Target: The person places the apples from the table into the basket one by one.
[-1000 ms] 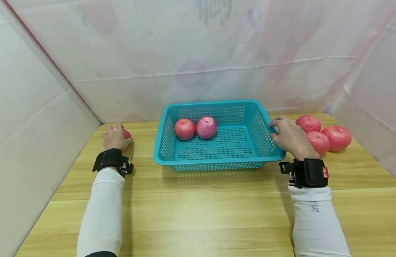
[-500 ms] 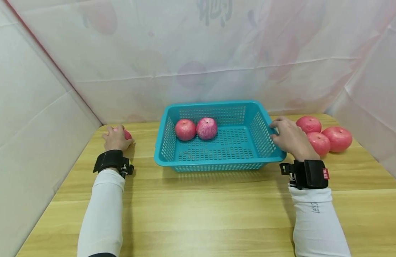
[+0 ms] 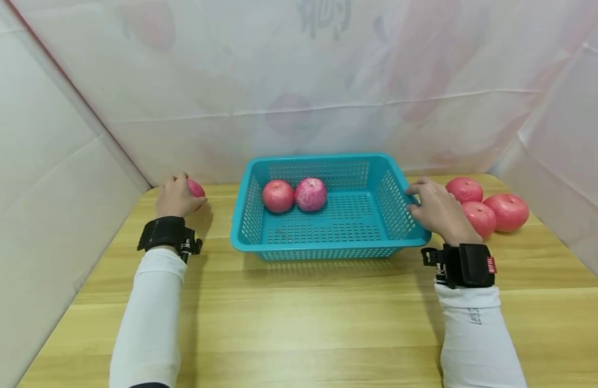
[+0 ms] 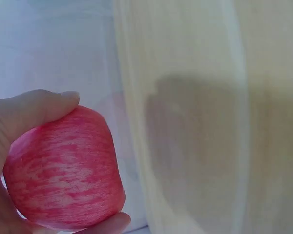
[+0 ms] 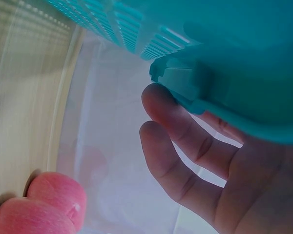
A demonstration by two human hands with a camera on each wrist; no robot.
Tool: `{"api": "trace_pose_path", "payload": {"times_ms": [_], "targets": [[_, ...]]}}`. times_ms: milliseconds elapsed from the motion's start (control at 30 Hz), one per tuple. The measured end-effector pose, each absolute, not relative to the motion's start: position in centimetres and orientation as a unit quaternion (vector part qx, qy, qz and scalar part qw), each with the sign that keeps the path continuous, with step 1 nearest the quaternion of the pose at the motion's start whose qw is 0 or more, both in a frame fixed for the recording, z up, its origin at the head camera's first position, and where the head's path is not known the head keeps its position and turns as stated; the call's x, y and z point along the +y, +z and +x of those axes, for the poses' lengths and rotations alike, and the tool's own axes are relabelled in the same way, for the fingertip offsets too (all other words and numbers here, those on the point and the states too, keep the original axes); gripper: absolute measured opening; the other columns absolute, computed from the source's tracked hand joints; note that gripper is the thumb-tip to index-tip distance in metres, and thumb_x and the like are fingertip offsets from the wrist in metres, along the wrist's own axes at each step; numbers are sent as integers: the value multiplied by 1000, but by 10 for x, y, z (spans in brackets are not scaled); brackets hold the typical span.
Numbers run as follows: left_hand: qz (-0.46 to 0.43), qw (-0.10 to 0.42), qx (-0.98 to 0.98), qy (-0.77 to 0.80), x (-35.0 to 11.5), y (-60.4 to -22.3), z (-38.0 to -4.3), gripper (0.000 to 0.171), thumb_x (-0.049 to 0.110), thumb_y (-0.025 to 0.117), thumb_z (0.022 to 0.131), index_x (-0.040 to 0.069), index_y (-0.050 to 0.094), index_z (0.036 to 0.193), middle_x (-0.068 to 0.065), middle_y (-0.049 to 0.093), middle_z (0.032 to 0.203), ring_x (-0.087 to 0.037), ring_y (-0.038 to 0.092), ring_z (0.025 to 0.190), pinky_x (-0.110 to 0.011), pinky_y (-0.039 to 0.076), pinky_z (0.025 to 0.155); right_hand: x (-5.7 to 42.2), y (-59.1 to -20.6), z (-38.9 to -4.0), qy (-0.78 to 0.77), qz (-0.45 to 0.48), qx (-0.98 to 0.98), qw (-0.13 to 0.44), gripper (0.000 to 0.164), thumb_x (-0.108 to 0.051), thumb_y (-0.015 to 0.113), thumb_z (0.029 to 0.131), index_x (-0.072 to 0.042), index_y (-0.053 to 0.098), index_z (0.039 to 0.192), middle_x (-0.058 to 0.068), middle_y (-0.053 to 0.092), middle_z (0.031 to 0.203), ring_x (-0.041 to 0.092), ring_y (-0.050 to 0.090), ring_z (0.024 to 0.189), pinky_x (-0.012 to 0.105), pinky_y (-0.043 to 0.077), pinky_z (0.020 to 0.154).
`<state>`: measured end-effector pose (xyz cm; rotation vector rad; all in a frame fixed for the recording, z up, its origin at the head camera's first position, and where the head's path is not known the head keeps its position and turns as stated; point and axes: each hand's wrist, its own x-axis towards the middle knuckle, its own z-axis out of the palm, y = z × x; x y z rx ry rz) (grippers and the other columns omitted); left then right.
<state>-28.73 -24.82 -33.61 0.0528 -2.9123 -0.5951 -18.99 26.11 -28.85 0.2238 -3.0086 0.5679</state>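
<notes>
At the far left of the table, my left hand (image 3: 175, 198) grips a red apple (image 3: 196, 188), which shows past the fingers on the right side. In the left wrist view the thumb lies over one side of this streaked apple (image 4: 66, 170) and a fingertip shows on the opposite side; its shadow falls on the wood. My right hand (image 3: 437, 207) holds the right rim of a turquoise plastic basket (image 3: 328, 245). In the right wrist view, fingers (image 5: 161, 105) curl under the rim; the thumb is hidden there. Inside the basket, a red apple (image 3: 278, 196) and a streaked apple (image 3: 311, 194) sit side by side at the left.
Beside my right hand, three more apples (image 3: 506, 212) cluster on the wooden table (image 3: 308, 323). A pale printed cloth (image 3: 299, 81) stands behind the table, and similar white sheets (image 3: 47, 161) close off both sides.
My left hand has turned and risen slightly with the apple, which now shows more to the right of the fingers. The right hand keeps its place on the basket rim.
</notes>
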Motion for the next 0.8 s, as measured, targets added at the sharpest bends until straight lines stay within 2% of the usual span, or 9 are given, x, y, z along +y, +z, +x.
{"api": "trace_pose_path", "payload": {"times_ms": [333, 800], "targets": [[-28, 121, -972, -201, -237, -319, -283, 65, 22, 75, 85, -2, 45, 137, -43, 39, 132, -63, 44, 115, -73, 46, 91, 260, -287, -190, 182, 70, -980, 36, 36, -2, 60, 97, 19, 57, 126, 35, 43, 139, 55, 43, 120, 72, 44, 94], [-42, 164, -965, -199, -219, -297, -281, 70, 24, 76, 85, -1, 45, 142, -40, 42, 133, -59, 47, 117, -71, 48, 90, 261, -287, -191, 181, 66, -981, 31, 37, -2, 60, 97, 20, 57, 127, 35, 42, 139, 56, 44, 118, 72, 45, 94]]}}
